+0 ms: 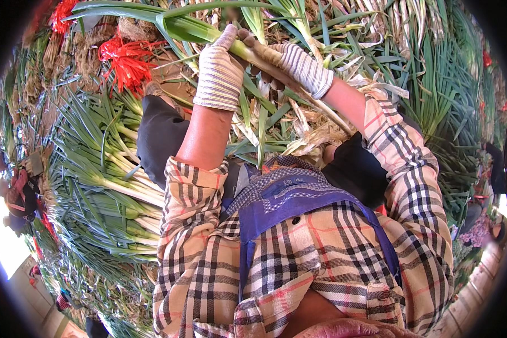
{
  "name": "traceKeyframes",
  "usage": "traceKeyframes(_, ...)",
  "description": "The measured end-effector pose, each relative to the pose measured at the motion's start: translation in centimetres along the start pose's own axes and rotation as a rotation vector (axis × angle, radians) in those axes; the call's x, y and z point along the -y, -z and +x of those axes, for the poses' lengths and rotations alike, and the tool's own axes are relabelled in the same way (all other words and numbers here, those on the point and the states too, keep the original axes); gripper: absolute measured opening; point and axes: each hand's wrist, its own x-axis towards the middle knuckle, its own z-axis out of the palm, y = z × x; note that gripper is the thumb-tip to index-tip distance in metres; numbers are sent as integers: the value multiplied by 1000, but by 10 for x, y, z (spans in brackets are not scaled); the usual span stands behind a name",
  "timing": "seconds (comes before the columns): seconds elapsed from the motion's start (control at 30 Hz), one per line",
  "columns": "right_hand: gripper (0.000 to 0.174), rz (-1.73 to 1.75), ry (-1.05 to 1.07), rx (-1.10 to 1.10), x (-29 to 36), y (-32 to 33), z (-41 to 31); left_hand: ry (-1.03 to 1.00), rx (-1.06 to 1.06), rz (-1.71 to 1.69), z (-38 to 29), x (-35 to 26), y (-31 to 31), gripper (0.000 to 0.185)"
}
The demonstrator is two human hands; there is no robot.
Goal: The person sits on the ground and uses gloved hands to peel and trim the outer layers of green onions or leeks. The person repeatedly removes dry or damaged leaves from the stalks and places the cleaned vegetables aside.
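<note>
Both of my hands wear knitted gloves with striped cuffs and soiled fingers. A large green onion (244,51) lies slantwise between them, its broad green leaves spreading to the upper left. My left hand (220,69) grips the stalk just below the leaves, thumb along it. Close beside it, my right hand (298,65) is closed round the lower stalk, which runs under the palm toward the lower right. Beneath the hands lie loose leaves and dry, papery onion skins (314,135). The root end is hard to make out among them.
Pale-stemmed green onions (122,181) are heaped at my left side. More long green onions (435,84) lie at the right. A bunch of red plastic ties (129,61) rests at the upper left. My dark-trousered knees (162,137) flank the work. Other people (20,196) are at the far left.
</note>
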Motion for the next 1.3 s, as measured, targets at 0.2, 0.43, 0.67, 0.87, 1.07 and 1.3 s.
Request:
traceKeyframes(0.2,51,-31,47,-29,-4,-4,5,5,10,-3,-5,-3,-4,20)
traceKeyframes(0.43,43,-131,45,-48,5,-8,0,-9,-95,7,-5,-4,-4,20)
traceKeyframes(0.67,39,-249,37,-59,8,-10,-3,20,-144,29,-6,-2,0,18)
traceKeyframes(0.87,39,-395,-45,-14,-3,-10,8,60,-288,81,-1,4,9,21)
traceKeyframes(1.07,59,-488,-139,-2,-18,-5,21,55,-334,83,-3,8,8,23)
traceKeyframes(1.3,58,-522,-147,12,-21,-3,20,72,-363,62,-1,16,12,23)
